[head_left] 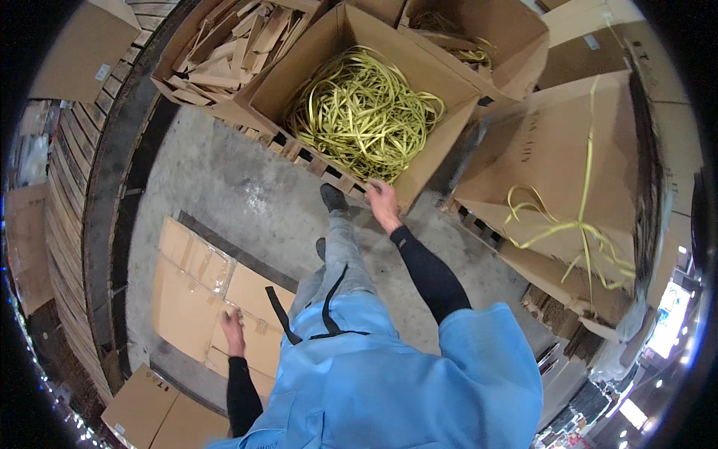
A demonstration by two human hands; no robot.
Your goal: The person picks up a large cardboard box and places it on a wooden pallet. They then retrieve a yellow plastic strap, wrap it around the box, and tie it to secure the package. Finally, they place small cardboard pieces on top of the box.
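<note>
- Left hand (pixel 233 330) at 7 o'clock, fingers spread flat over the flattened cardboard sheet (pixel 213 288) on the floor; touching or just above, couldn't tell. Nothing gripped.
- Risk: sheet lay loose on smooth concrete (pixel 247 194). Weight on that palm could have slid it out from under them.
- Leading foot (pixel 333 198) at 12 o'clock, right up against the pallet (pixel 314 163) edge under the boxes. Toe catch there looked likely, with the body already bent forward.
- Right hand (pixel 384 203) just right of the foot, open, fingers at the lower front corner of the open box (pixel 419 161). Not clamped on anything I could see.
- The box held a tangled heap of yellow strapping (pixel 364 112), at 12 o'clock. A pull at that corner could have tipped it off the pallet or torn the wall.
- At 3 o'clock, loose strap loops (pixel 557 228) hung off a leaning carton (pixel 553 142). Snag hazard for an arm or sleeve swinging right; strap edges could cut bare skin.
</note>
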